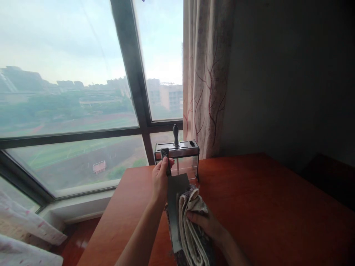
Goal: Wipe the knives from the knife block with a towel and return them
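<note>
My left hand (161, 177) is closed around the dark handle of a cleaver (178, 183). Its broad grey blade extends down towards me. A folded, thick cloth (191, 229), pale with dark grey parts, is gripped in my right hand (205, 223). The cloth lies against the blade and covers part of it, with more of its dark fabric showing past the blade's left side. Just beyond my left hand stands a knife holder (191, 147) with a metal slotted top and clear sides. One dark knife handle (175, 136) sticks up from it.
Below my hands is a reddish-brown wooden table (249, 207). A large window (69, 111) with dark frames runs along the left and front. A patterned curtain (208, 81) hangs behind the table, and a pale curtain (27, 225) hangs at lower left. The right side is dim.
</note>
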{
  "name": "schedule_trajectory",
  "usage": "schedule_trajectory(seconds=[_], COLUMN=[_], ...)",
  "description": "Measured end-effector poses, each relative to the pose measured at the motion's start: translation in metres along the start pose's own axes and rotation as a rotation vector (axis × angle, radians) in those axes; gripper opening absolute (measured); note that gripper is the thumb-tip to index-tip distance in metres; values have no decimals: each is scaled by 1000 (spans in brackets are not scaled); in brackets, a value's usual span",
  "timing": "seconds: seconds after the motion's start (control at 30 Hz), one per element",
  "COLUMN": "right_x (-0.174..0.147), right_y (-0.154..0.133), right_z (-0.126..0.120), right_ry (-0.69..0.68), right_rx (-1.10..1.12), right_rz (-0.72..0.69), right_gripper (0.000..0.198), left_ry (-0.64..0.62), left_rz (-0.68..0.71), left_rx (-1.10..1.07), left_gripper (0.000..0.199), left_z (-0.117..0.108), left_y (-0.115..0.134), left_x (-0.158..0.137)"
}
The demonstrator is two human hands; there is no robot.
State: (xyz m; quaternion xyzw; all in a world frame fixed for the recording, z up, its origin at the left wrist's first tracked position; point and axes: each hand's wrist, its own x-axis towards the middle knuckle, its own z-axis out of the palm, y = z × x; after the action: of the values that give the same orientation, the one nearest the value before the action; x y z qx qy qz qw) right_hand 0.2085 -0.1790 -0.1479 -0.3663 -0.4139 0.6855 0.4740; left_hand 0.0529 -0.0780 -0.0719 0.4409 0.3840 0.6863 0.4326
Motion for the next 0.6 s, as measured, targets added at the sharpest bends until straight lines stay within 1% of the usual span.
schedule_trajectory(seconds=[0.1, 0.23, 0.37, 0.47, 0.53, 0.6], right_x=[2, 2, 3, 4, 4, 3], right_y=[-2, -10, -15, -13, -11, -9], right_z=[-4, -8, -8, -6, -4, -3], right_ry=[50, 135, 207, 231, 242, 225], right_rx=[55, 127, 171, 179, 174, 163], right_rz=[-2, -17, -86, -93, -70, -40], right_gripper=[47, 46, 49, 52, 52, 51], left_ry=[-91, -199, -275, -288, -272, -248], left_rz=[-29, -14, -3, 21, 50, 79], left_rx=[75, 171, 225, 245, 263, 270], left_gripper=[37, 39, 37, 36, 36, 37], left_z=[15, 33, 41, 40, 37, 34], left_y=[-6, -8, -4, 0, 3, 5], left_x=[-13, -33, -44, -44, -42, -38])
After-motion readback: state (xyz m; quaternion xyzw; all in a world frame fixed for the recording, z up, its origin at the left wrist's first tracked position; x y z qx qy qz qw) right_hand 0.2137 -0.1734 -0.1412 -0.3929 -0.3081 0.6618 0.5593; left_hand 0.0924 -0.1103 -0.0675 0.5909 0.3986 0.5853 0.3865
